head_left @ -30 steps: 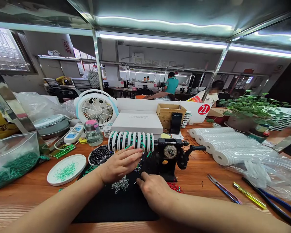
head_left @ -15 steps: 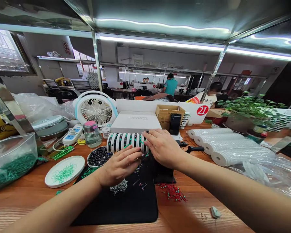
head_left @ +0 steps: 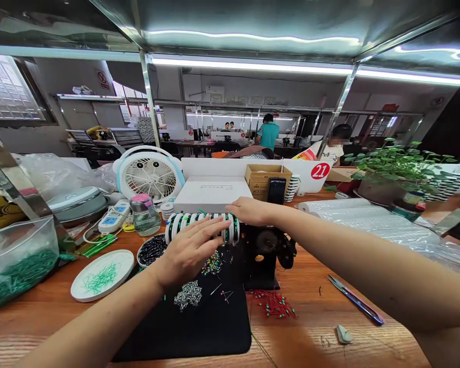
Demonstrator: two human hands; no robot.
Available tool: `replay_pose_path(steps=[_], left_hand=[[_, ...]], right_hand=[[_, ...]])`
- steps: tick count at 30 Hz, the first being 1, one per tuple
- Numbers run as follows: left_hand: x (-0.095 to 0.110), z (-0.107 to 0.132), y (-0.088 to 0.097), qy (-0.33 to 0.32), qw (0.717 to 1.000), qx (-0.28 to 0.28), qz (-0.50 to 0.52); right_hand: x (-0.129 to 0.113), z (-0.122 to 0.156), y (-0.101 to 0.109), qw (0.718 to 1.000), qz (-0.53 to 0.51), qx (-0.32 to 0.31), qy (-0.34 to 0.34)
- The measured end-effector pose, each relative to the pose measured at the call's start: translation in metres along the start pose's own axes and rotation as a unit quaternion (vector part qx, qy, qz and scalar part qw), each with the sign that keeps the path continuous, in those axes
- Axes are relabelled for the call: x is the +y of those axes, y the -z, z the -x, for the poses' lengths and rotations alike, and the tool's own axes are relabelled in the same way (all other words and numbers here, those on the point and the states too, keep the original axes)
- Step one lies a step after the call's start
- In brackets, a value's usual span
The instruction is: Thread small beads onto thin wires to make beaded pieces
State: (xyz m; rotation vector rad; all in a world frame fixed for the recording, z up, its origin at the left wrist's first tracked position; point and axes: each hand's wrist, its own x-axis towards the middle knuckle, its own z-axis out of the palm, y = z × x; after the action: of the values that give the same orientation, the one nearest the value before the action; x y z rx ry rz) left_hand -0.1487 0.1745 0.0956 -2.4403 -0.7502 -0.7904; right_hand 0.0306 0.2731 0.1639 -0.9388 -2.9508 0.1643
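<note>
The left hand is flat, fingers stretched out across the front of the white rings. The right hand bends over their right end, and I cannot tell if it pinches anything. The rings sit just left of the black machine.

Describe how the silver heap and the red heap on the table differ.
The silver heap is metallic in colour, while the red heap is dotted with green. The silver heap lies on the black mat; the red heap lies on the wooden table. The red heap spreads wider than the silver heap. Both are loose piles of small pieces.
</note>
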Motion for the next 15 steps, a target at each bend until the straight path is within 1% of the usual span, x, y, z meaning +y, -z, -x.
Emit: replay_pose_path(steps=[3, 5, 6, 7, 8, 9, 10, 11, 12, 13, 14, 15], left_hand=[[-0.001, -0.008, 0.005, 0.029, 0.999, -0.029, 0.026], [-0.002, -0.014, 0.010, 0.052, 0.996, -0.042, 0.052], [-0.003, -0.018, 0.012, 0.067, 0.994, -0.049, 0.066], [-0.004, -0.022, 0.015, 0.084, 0.991, -0.058, 0.082], [-0.005, -0.026, 0.018, 0.103, 0.987, -0.069, 0.098], [-0.007, -0.029, 0.021, 0.122, 0.982, -0.083, 0.116], [-0.008, -0.033, 0.024, 0.142, 0.976, -0.100, 0.132], [-0.010, -0.037, 0.027, 0.161, 0.969, -0.117, 0.148], [-0.011, -0.040, 0.029, 0.176, 0.961, -0.130, 0.169], [-0.013, -0.043, 0.031, 0.188, 0.953, -0.138, 0.193], [-0.014, -0.045, 0.033, 0.197, 0.945, -0.140, 0.219], [-0.015, -0.047, 0.034, 0.204, 0.938, -0.138, 0.244]], right_hand=[[0.004, -0.005, -0.002, 1.000, -0.011, 0.008, -0.016], [0.004, -0.004, -0.003, 0.998, -0.011, 0.038, -0.042], [0.003, -0.001, -0.002, 0.996, -0.010, 0.072, -0.058], [-0.001, 0.005, -0.002, 0.989, -0.016, 0.128, -0.069], [-0.007, 0.013, -0.001, 0.977, -0.031, 0.201, -0.070], [-0.015, 0.024, -0.002, 0.957, -0.053, 0.279, -0.060], [-0.025, 0.035, -0.005, 0.932, -0.085, 0.352, -0.036], [-0.036, 0.046, -0.010, 0.914, -0.114, 0.390, -0.003], [-0.048, 0.057, -0.019, 0.911, -0.136, 0.388, 0.031], [-0.060, 0.066, -0.031, 0.922, -0.150, 0.351, 0.069], [-0.071, 0.073, -0.046, 0.938, -0.156, 0.292, 0.105], [-0.080, 0.076, -0.064, 0.954, -0.155, 0.223, 0.125]])
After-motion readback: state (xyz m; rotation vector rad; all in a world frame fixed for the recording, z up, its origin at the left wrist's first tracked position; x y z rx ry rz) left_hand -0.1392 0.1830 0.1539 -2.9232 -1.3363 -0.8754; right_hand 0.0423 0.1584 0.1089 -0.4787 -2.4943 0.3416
